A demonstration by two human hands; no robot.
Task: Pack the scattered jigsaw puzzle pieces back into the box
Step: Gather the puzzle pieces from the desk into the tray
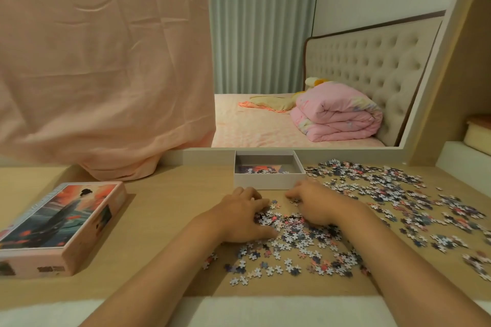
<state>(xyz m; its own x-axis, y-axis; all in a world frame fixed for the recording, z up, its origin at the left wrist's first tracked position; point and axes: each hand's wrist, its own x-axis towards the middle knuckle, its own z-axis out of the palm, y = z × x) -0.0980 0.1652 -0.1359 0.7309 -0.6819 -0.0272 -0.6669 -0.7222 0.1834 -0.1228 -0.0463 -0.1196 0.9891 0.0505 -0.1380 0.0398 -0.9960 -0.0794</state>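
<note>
Small jigsaw pieces [300, 241] lie scattered over the wooden desk, in a heap in front of me and spread out to the right [398, 194]. An open white box [268, 180] stands at the back of the desk, with a few pieces on its bottom. My left hand [244, 215] rests palm down on the left edge of the heap, fingers curled over pieces. My right hand [316, 202] lies just before the box's front right corner, fingers bent down onto pieces. Whether either hand grips pieces is hidden under the palms.
The box lid [61, 223], pink with a picture of a figure, lies at the desk's left. A pink cloth [106, 74] hangs over the left of a mirror [292, 61] behind the box. A shelf [467, 162] stands at the right.
</note>
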